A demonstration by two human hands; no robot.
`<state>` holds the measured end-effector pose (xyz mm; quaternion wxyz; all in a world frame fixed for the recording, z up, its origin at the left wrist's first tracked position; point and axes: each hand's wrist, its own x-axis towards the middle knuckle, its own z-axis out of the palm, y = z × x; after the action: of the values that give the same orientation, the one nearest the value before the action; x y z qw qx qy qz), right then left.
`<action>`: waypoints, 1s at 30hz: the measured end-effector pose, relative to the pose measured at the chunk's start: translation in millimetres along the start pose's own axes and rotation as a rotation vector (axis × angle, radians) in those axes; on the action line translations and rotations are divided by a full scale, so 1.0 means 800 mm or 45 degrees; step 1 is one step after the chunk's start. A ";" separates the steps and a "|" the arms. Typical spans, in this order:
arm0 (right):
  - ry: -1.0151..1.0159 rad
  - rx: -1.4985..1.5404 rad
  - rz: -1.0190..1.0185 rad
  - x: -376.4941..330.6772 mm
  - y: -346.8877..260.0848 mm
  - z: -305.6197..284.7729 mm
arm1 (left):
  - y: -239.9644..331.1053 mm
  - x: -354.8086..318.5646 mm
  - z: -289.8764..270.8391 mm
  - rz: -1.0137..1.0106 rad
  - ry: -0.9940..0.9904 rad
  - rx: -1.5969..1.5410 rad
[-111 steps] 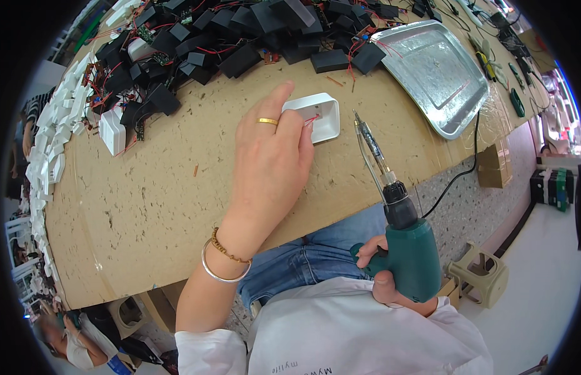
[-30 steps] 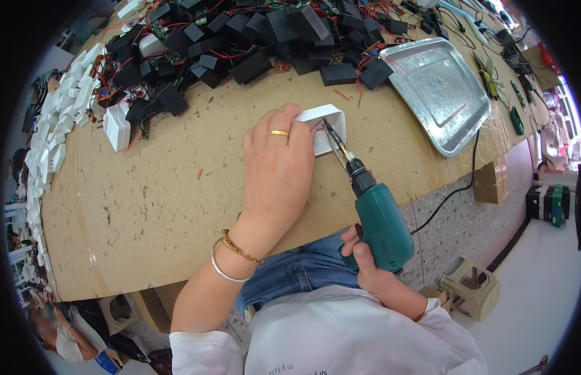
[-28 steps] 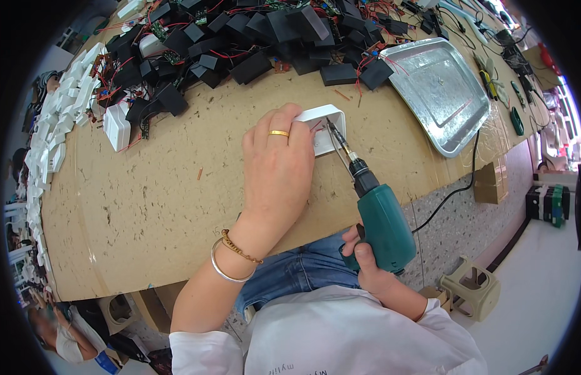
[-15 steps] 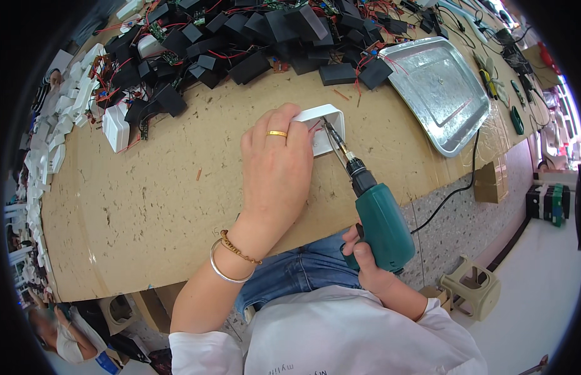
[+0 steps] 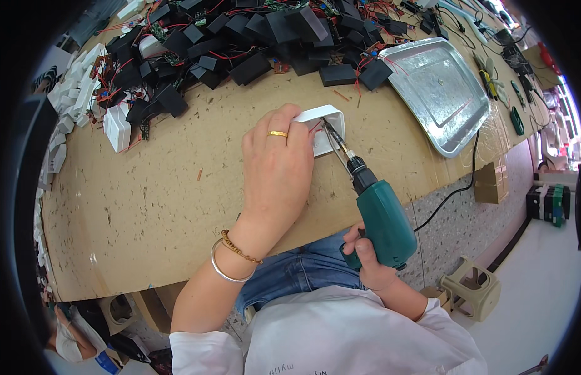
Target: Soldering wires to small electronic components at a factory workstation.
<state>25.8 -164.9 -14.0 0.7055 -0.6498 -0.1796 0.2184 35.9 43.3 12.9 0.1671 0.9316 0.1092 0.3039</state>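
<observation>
My left hand [image 5: 277, 172] is closed around the left part of a small white plastic housing [image 5: 315, 113], which stands on edge on the table with its hollow side toward me. My right hand [image 5: 373, 267] grips the handle of a green pistol-shaped soldering gun [image 5: 388, 220], index finger near the trigger. The gun's thin metal tip reaches inside the housing, near its upper wall. A narrow feed tube runs alongside that tip. A short red wire shows inside the housing beside my fingers; whatever the tip touches is too small to make out.
Black boxes [image 5: 250, 67] with red wires and green circuit boards are heaped along the far side. White housings [image 5: 117, 128] lie at left. A metal tray [image 5: 441, 94] sits at far right, near pliers [image 5: 488, 84]. The gun's black cord [image 5: 450, 201] hangs past the table's right edge.
The soldering gun's body has shifted very slightly right, its tip still inside the housing. My left hand stays almost still. A large dark shape has come into view at the left rim.
</observation>
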 end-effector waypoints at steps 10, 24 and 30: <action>-0.074 -0.119 0.059 -0.008 0.005 -0.010 | -0.001 0.000 0.000 0.003 0.006 -0.002; -0.182 -0.027 -0.026 -0.013 -0.026 -0.018 | -0.001 0.000 -0.001 -0.008 0.006 -0.011; -0.152 -0.034 -0.017 -0.014 -0.026 -0.019 | -0.001 0.000 0.002 0.003 0.025 -0.003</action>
<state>26.0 -184.8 5.7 0.6862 -0.6438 -0.2287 0.2496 36.8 43.7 11.8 0.1668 0.9285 0.1093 0.3132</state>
